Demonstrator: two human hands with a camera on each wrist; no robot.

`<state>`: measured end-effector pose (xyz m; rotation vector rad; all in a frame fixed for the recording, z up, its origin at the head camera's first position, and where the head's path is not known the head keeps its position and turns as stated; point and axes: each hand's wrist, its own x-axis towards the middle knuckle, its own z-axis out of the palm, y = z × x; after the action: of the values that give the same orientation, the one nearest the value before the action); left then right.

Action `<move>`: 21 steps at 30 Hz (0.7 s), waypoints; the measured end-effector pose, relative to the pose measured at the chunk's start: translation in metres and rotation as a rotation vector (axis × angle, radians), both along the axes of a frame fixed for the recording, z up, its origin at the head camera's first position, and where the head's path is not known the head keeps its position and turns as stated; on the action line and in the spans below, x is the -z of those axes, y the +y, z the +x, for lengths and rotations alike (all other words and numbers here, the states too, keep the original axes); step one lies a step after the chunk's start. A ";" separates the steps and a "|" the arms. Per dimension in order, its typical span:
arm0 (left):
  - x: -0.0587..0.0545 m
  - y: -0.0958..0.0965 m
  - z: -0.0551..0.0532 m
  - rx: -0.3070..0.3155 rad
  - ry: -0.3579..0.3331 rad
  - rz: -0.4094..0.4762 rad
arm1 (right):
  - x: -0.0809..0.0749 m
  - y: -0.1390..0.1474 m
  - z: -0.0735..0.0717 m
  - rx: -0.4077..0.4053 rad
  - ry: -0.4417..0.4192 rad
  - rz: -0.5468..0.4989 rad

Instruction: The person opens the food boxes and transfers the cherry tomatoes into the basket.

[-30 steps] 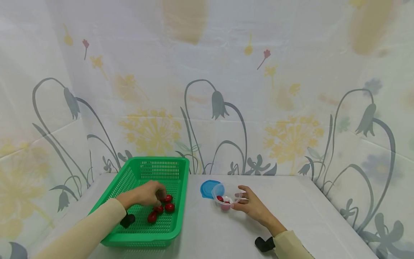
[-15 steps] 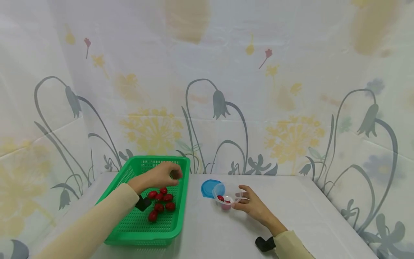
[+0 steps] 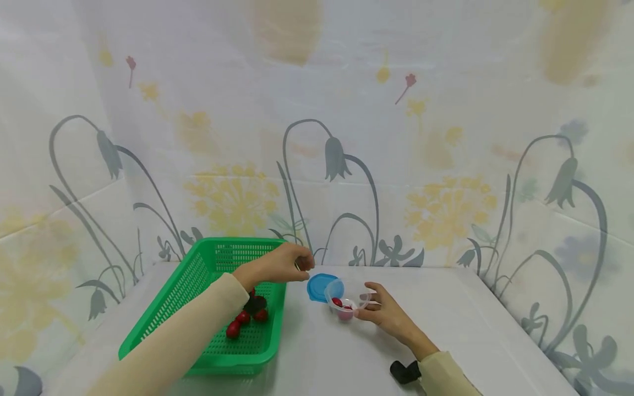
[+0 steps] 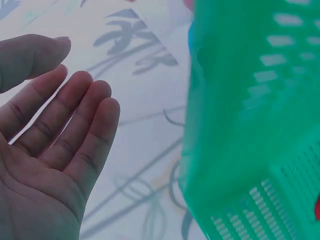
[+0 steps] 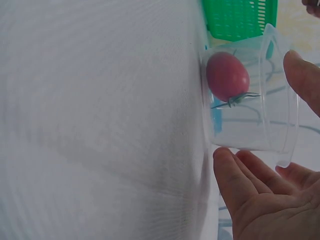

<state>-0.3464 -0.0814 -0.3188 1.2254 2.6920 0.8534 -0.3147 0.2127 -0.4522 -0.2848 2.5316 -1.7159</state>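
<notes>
My left hand (image 3: pixel 282 263) hangs over the right side of the green basket (image 3: pixel 230 360), with the container farther right. In the left wrist view, the left hand (image 4: pixel 50 135) has loosely bent fingers and nothing visible between them and the thumb. Several red cherry tomatoes (image 3: pixel 234 330) lie in the basket, partly hidden by the left arm. My right hand (image 3: pixel 388 313) grips a clear plastic container (image 5: pixel 245 132), thumb at its rim and fingers along its side. Inside are red tomatoes (image 3: pixel 337 302), one of them a tomato (image 5: pixel 226 75) with a green stem.
A blue lid (image 3: pixel 318 286) lies just behind and left of the container. The white-covered table (image 3: pixel 317 352) meets a flower-printed curtain (image 3: pixel 436 165) at the back. Black camera mounts are worn at the wrists, one mount (image 3: pixel 404 372) by the right sleeve.
My left hand has risen out of the basket and moved right, past its rim toward the container. My right hand and the container have stayed in place.
</notes>
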 end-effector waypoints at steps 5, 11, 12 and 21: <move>0.005 0.022 0.000 -0.008 -0.019 -0.030 | 0.001 -0.001 -0.001 0.007 -0.005 -0.001; 0.012 0.045 -0.002 -0.004 -0.043 -0.090 | 0.000 -0.001 -0.001 0.008 -0.016 -0.009; 0.014 0.048 -0.003 0.000 -0.052 -0.096 | 0.000 -0.001 -0.001 0.007 -0.017 -0.007; 0.027 0.077 -0.008 -0.023 -0.120 -0.159 | -0.001 0.000 0.000 -0.006 -0.009 -0.013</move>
<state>-0.3542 -0.0047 -0.3461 1.0769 2.6247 0.6766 -0.3148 0.2125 -0.4516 -0.2849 2.5115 -1.7278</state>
